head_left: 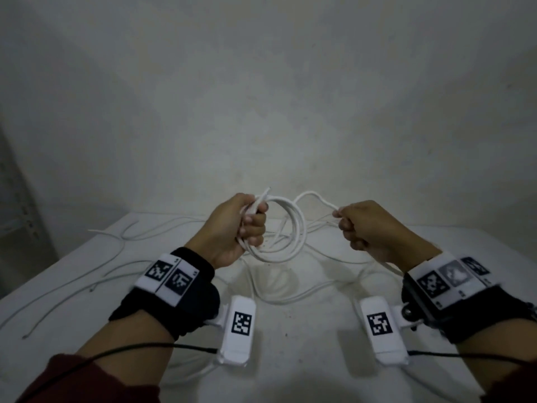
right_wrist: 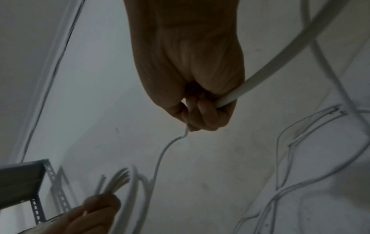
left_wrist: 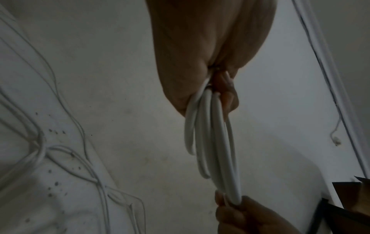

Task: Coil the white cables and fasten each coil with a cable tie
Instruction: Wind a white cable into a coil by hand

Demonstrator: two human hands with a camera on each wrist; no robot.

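Head view: left hand [head_left: 232,228] grips coil [head_left: 279,228]; right hand [head_left: 369,228], fist closed on cable tail [head_left: 313,196] (untied), level beside it.

Above the white table [head_left: 87,271], the left hand [head_left: 232,228] grips a coil [head_left: 286,234] of white cable, while the right hand [head_left: 374,228] grips its free run. Loose cables [head_left: 96,271] trail toward the table's left edge.

Dark red sleeves [head_left: 87,382], black wrist straps [head_left: 180,303] with white black-patterned marker tags [head_left: 170,276], white wrist cameras [head_left: 236,330], thin black cables [head_left: 139,349].
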